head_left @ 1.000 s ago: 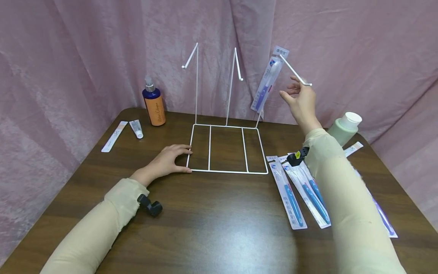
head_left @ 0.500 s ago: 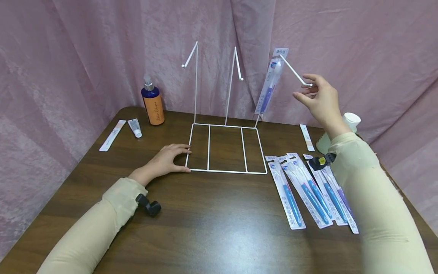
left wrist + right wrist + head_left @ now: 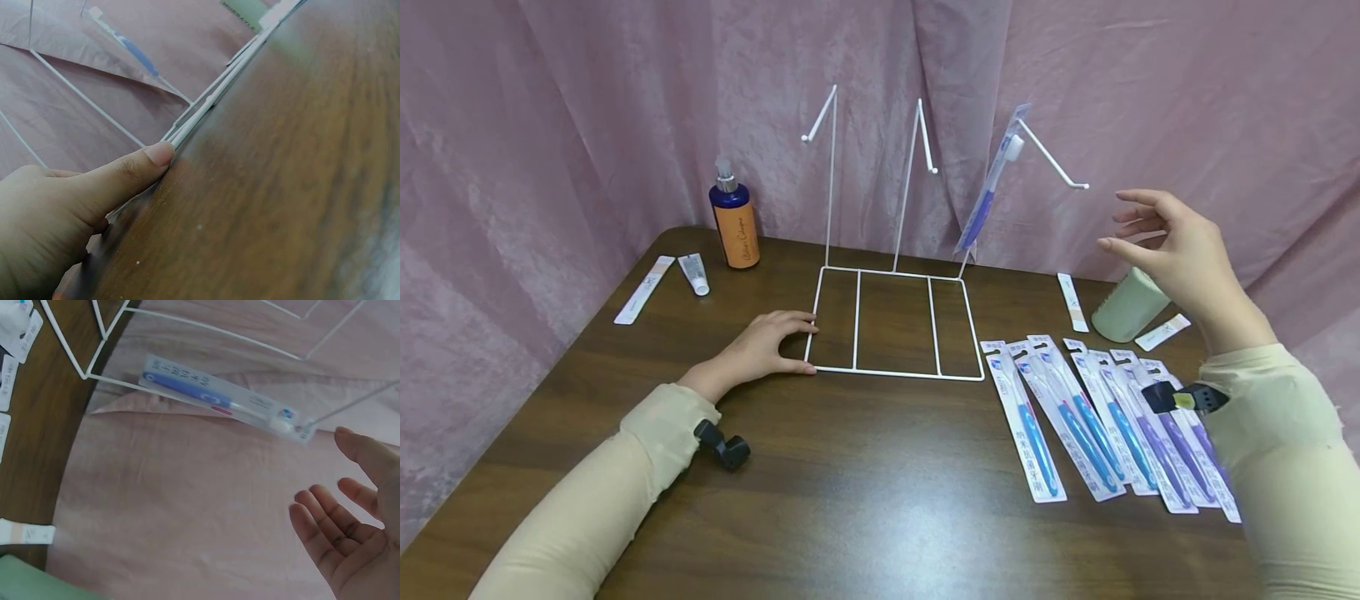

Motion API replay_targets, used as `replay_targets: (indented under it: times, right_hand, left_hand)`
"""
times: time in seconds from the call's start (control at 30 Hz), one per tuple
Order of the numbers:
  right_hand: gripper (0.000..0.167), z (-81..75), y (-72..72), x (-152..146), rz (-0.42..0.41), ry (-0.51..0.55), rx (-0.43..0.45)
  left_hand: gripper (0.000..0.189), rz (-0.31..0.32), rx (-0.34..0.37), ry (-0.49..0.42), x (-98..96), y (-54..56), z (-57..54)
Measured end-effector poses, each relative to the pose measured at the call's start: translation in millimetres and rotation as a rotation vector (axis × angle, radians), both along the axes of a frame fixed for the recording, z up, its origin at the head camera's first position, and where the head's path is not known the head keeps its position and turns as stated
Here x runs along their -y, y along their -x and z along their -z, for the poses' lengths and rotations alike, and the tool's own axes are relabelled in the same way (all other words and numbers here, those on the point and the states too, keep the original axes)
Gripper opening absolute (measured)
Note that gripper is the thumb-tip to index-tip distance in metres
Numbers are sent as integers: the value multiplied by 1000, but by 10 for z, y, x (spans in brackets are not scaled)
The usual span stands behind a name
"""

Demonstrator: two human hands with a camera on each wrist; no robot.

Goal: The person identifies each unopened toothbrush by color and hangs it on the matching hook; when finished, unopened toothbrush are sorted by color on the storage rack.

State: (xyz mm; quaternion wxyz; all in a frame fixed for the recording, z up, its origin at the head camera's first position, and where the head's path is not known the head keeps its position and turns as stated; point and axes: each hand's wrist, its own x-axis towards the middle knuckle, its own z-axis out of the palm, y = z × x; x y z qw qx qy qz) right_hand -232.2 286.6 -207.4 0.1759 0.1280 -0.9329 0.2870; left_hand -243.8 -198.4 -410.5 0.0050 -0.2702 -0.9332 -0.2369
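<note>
Several packaged toothbrushes (image 3: 1037, 442), blue and purple handles: laid fanned on the right part of the bench (image 3: 775, 517), just beyond the rack's front right corner. Long axes slant from the far side, where the slotted card ends lie, toward the near edge and slightly right.

One left grip (image 3: 760, 343): fingers relaxed, resting on the left side bar of the wire rack (image 3: 895, 373), thumb at its front left corner; well apart from the packs.

One right grip (image 3: 1183, 258): raised, fingers loosely bent and parted from the thumb, holding nothing. It is the nearer of the two to the packs, which lie below it and toward the bench's near edge, card ends closest to it.

Two white strips (image 3: 1072, 302) and one green bottle (image 3: 1131, 307), partly hidden behind the right grip: toward the far right corner.

One white strip (image 3: 644, 290) and one small tube (image 3: 694, 273): side by side near the left edge.

One spray bottle (image 3: 737, 229), blue and orange: upright, near the far left corner.

One hung toothbrush (image 3: 977, 221), purple: on the rack's right hook (image 3: 1052, 154), brush head up, pack tilted.

One pink curtain (image 3: 625, 108): behind the far edge.
</note>
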Motion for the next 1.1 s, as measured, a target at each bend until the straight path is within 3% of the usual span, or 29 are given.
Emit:
replay_targets:
  times: [0.27,0.5,0.87,1.1]
  right_hand:
    - [61,83,-313,-278,27,-62,61]
    - [59,210,-536,-488,32,-110,32]
    - [53,473,-787,-810,30,-131,33]
    - [55,698,-853,-1045,50,-112,113]
  left_hand:
    - [67,9,-1,3,-5,1,19]
    - [66,14,0,1,-8,10,33]
    - [66,11,-4,-9,-6,-5,4]
    - [66,11,-6,-1,-2,4,-8]
